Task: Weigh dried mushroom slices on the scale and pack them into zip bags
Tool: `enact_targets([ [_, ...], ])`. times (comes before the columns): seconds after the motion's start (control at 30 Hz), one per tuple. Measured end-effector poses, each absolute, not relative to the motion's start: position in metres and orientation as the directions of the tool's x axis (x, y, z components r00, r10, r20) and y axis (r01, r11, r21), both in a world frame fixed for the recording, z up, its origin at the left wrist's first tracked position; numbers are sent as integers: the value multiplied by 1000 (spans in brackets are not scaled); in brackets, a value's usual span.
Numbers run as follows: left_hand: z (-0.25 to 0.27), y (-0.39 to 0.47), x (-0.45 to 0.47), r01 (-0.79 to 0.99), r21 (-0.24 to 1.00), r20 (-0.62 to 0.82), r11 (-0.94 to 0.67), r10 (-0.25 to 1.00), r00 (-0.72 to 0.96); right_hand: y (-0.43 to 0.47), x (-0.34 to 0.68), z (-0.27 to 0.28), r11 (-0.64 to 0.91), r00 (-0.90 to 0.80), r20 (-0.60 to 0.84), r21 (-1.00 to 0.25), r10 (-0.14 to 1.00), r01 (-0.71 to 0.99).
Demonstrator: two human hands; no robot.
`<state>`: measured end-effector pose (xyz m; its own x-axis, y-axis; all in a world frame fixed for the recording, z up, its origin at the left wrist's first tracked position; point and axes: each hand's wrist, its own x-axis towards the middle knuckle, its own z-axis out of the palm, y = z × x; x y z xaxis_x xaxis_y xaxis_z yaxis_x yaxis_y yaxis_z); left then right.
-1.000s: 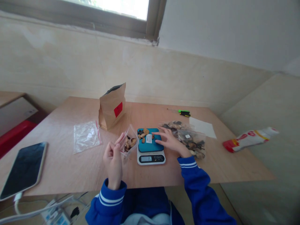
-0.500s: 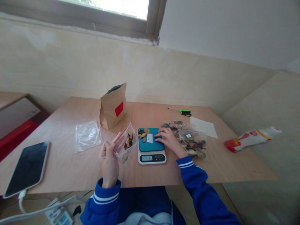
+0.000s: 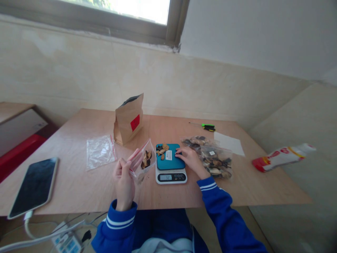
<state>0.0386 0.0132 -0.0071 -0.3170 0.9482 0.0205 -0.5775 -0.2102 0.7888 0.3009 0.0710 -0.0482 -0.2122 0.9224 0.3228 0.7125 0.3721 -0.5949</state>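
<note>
Blue-topped scale (image 3: 171, 164): 1; bag (image 3: 139, 161) in left hand (image 3: 124, 181): 1.

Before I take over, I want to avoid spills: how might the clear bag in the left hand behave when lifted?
The clear bag is probably floppy: its film looks thin and wrinkled. It's likely light, with only a few brown pieces inside.

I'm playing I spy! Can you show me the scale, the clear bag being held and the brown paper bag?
Scale (image 3: 171, 164): head view, on its blue top.
Held clear bag (image 3: 138, 163): head view, on its see-through side.
Brown paper bag (image 3: 126, 121): head view, on its front.
</note>
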Motion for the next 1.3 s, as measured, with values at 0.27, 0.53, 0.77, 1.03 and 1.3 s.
enact_targets([
  [0.27, -9, 13, 42, -544, 818, 21, -189, 954, -299, 72, 296, -43, 328, -147, 333, -595, 931, 734],
  [0.53, -11, 11, 48, -565, 809, 8, -164, 963, -268, 73, 266, -10, 323, -30, 385, -728, 923, 604],
  [0.77, -6, 16, 60, -603, 785, 8, -142, 976, -219, 53, 215, 40, 432, -198, 386, -842, 901, 324],
  [1.03, -4, 18, 62, -614, 772, 3, -166, 966, -258, 72, 240, -14, 428, -150, 423, -704, 894, 566],
  [1.3, -8, 20, 54, -585, 769, 33, -259, 929, -368, 73, 236, -37, 612, -550, 278, -453, 788, 648],
])
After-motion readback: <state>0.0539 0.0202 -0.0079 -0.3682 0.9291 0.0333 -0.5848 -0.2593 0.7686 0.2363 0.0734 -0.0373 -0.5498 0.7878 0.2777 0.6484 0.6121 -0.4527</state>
